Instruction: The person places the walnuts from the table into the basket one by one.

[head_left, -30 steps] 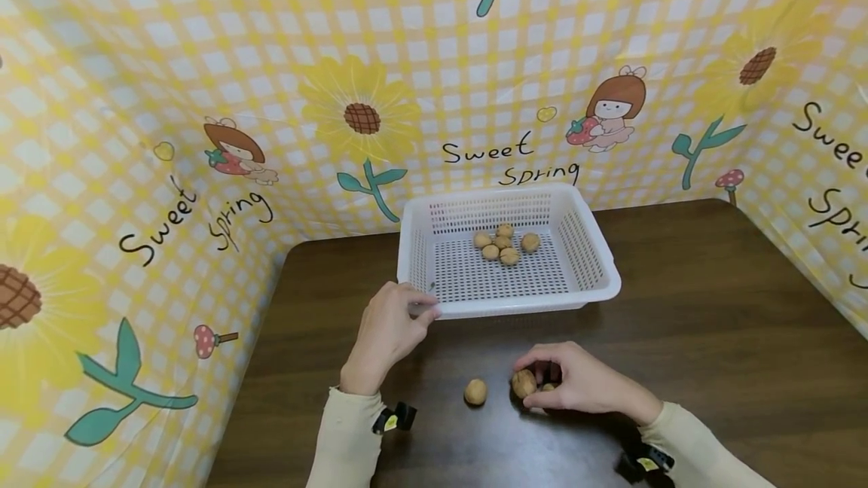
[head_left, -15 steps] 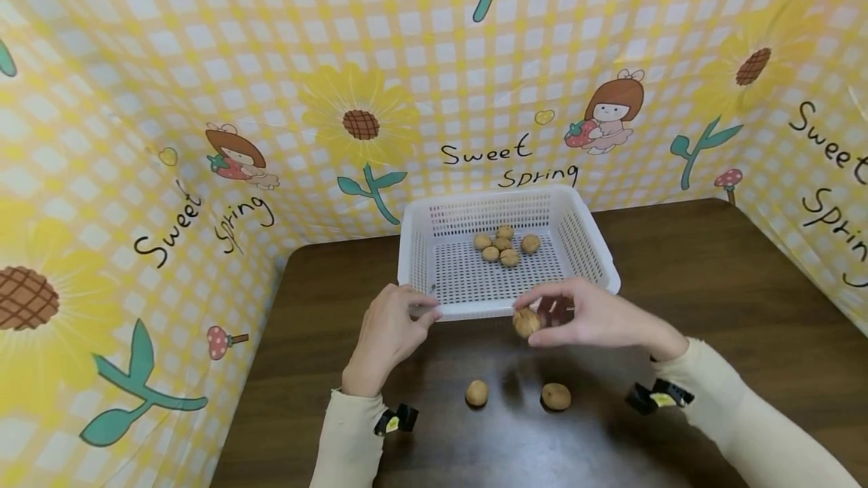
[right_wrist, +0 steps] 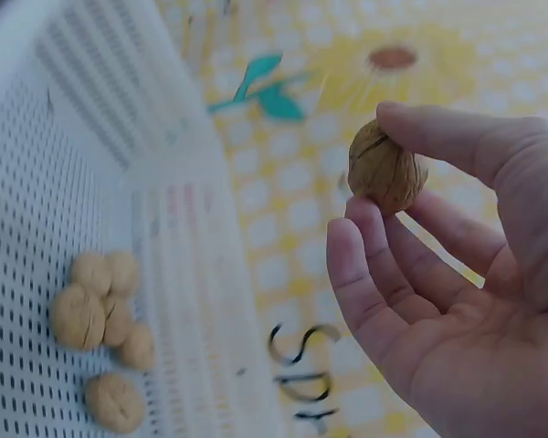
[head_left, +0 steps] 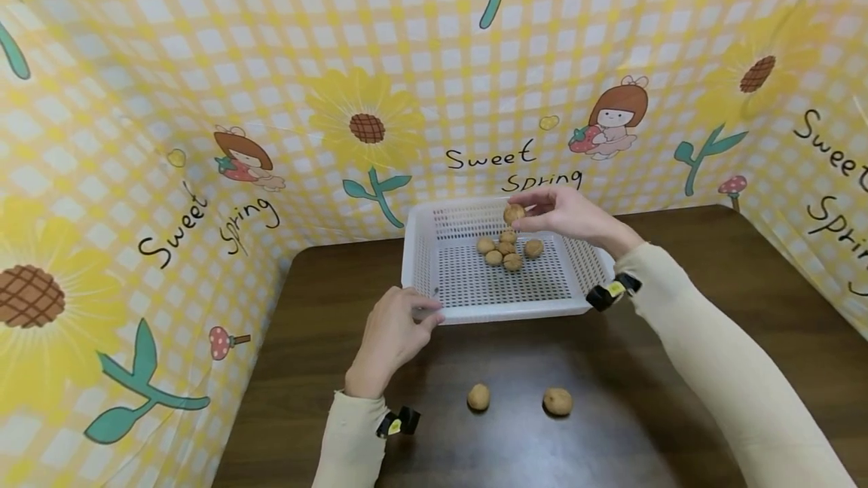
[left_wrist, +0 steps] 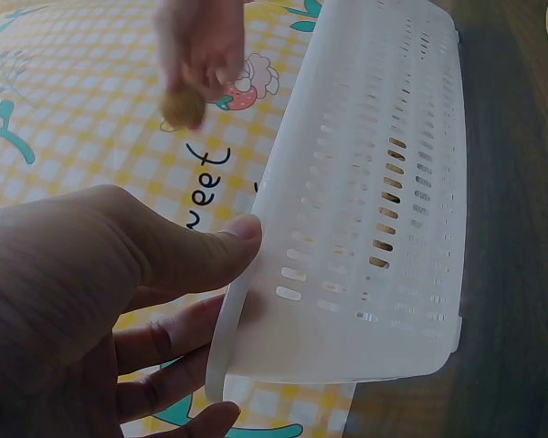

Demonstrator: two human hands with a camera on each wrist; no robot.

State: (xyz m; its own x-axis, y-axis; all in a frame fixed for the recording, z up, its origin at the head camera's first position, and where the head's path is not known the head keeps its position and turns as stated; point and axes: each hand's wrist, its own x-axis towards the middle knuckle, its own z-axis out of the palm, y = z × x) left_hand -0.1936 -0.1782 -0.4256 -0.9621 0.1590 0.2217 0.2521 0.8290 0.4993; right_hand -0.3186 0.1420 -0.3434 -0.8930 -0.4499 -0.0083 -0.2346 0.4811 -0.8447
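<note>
My right hand [head_left: 566, 215] pinches a walnut [right_wrist: 384, 169] between thumb and fingertips, held above the far part of a white perforated plastic basket [head_left: 508, 312]. Inside that basket, several walnuts [head_left: 507, 248] lie grouped on the bottom. At the basket's near left corner, my left hand [head_left: 395, 333] grips the rim with the thumb on one side and fingers on the other, as the left wrist view shows at the basket rim [left_wrist: 279, 182]. Two more walnuts lie on the table, a left one [head_left: 478, 397] and a right one [head_left: 557, 401].
The dark wooden table [head_left: 325, 285] carries the basket near its back edge. Behind and at both sides hangs a yellow checked cloth [head_left: 271, 59] printed with flowers and lettering. A black strap [head_left: 613, 291] sits on the right wrist.
My right hand has lifted one walnut off the table and carried it forward over the basket. The left hand has kept its place on the rim.
</note>
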